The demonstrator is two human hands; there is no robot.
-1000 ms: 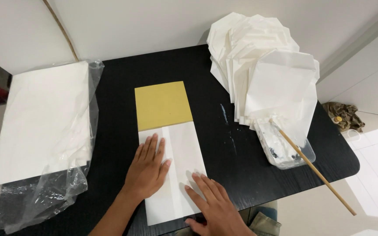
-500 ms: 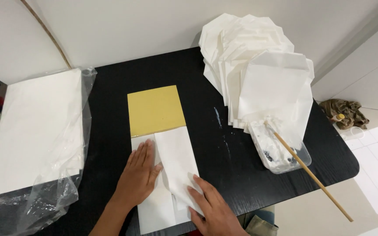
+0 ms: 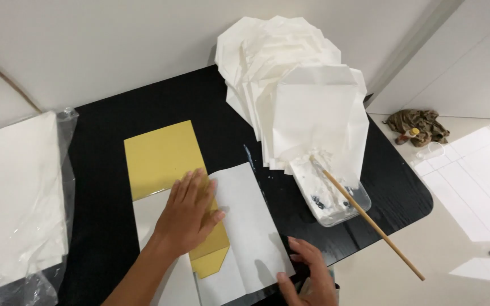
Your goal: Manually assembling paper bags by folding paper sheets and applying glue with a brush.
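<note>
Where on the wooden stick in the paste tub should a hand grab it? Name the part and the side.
Grip the wooden stick by its bare lower end, coming from the table's right edge: that end juts out past the clear tub, while the upper tip lies in the white paste.

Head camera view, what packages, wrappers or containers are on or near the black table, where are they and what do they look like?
Clear plastic wrapper: left edge of the table, open and crinkled, around a stack of white sheets.
Clear plastic tub: right side of the table, rectangular, holding white paste and a wooden stick.
No labels, signs or screens visible.
</note>
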